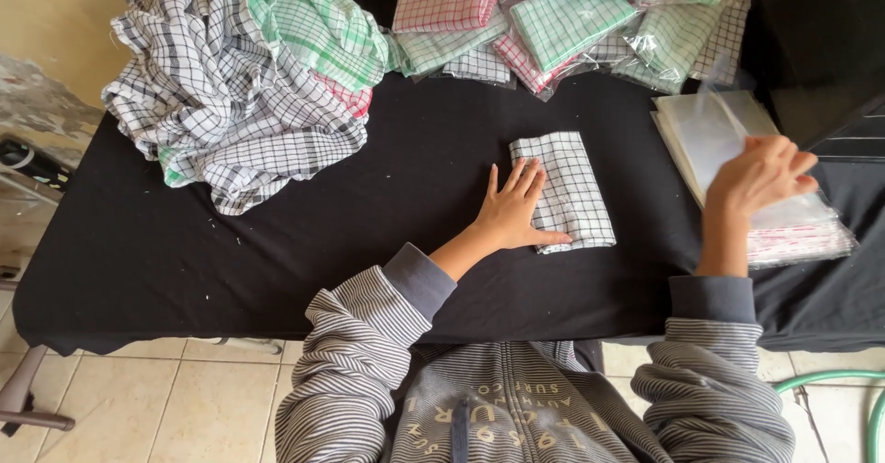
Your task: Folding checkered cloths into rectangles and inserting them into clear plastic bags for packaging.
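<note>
Left hand (513, 212) lies flat on one folded checked cloth (564, 189) (fingers spread); right hand (758, 177) pinches one clear bag (714, 127).

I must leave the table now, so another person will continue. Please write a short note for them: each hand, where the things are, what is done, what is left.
Left hand: flat, open, pressing the folded black-and-white checked cloth on the black table.
Right hand: lifting a clear plastic bag from the stack of bags at the right.
Done: this cloth is folded; bagged cloths lie along the far edge.
Left: this cloth is not yet bagged; a loose pile of unfolded cloths waits at far left.
</note>
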